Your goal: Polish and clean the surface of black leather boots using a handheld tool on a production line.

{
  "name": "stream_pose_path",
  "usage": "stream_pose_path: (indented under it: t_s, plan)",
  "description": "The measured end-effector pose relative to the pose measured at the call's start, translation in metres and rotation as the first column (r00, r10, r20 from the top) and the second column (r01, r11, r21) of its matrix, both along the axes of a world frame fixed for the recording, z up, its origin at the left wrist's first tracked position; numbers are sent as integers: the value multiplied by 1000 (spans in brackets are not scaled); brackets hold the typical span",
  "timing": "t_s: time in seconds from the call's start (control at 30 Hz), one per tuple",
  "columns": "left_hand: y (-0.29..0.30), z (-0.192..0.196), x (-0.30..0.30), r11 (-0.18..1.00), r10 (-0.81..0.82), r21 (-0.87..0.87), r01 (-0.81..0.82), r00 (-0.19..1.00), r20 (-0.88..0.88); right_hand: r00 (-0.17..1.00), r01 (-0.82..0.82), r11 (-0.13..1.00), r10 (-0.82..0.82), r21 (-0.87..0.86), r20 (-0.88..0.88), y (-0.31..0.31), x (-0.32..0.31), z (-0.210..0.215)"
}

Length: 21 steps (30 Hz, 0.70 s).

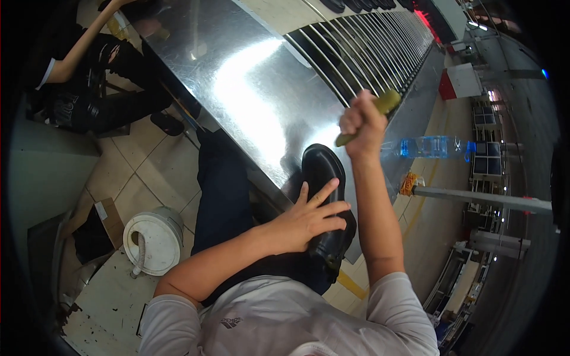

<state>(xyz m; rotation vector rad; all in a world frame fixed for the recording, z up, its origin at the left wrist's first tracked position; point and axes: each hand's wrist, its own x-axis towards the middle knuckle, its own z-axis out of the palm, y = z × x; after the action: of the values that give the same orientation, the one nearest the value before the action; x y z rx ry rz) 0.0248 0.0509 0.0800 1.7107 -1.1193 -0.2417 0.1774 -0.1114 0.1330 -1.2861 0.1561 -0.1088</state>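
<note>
At the near edge of the steel worktop [249, 89], the black leather shoe [323, 178], stiff yet slick, is steadied under the spread, flat left hand [309, 216], while the right hand [359, 121] fist-grips an olive-handled tool [380, 107].

Glossy black leather shoe [323, 196] on a shiny sheet-metal bench [249, 89].
We see our right hand [361, 121] gripping a matt olive tool handle [368, 118]; nearby are a clear plastic bottle [433, 147], a white plastic bucket [155, 240], smooth floor tiles [148, 172] and our soft grey cloth shirt [285, 320].
</note>
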Motion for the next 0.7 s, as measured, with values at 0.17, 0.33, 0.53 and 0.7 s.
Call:
stream_pose_path:
  t_s: [0.17,0.33,0.53,0.7]
  plan:
    - [-19,-12,9,996,55,-71,-61,994,-93,943,316,937,-327,-149,-59,-83,-79,-35]
    - [-66,-21,-42,971,177,-141,-193,977,-119,760,643,764,-628,50,-169,-106,-142,-59]
    - [-102,-8,-54,904,428,-12,-428,904,19,593,797,603,-794,-45,-136,-89,-159,-80]
    - [-36,32,23,973,229,37,-227,969,-88,790,612,754,-598,240,-135,-71,-181,-80]
